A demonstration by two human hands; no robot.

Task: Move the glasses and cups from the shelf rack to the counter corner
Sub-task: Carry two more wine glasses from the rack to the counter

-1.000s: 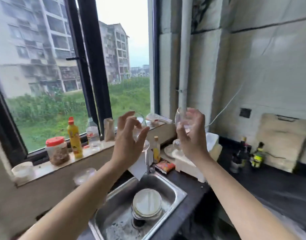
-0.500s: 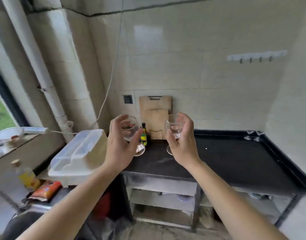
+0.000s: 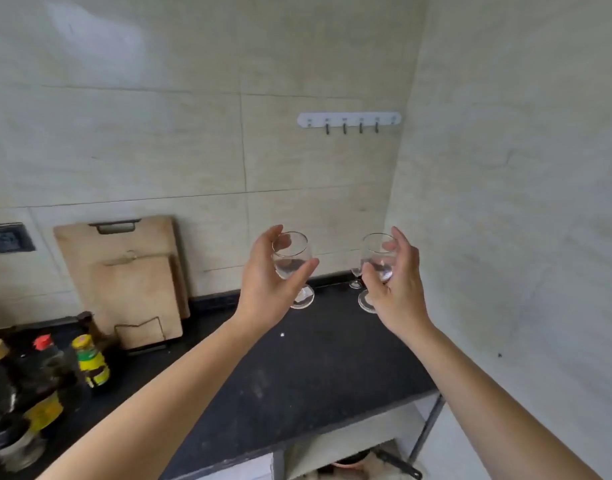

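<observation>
Holds both bare forearms stretched forward and upward from the lower corners of the view, angled slightly toward the centre. Carries the left hand (image 3: 266, 282) and the right hand (image 3: 398, 285) at about the same height, apart from each other, wrists near straight. Grips the left glass (image 3: 292, 258) by its bowl in the left hand, fingers (image 3: 270, 238) curled over the upper far side, thumb under the near side. Grips the right glass (image 3: 375, 254) by its bowl in the right hand, fingers wrapped round the outer side, thumb on the inner side. Presents both palms turned inward, facing each other.
</observation>
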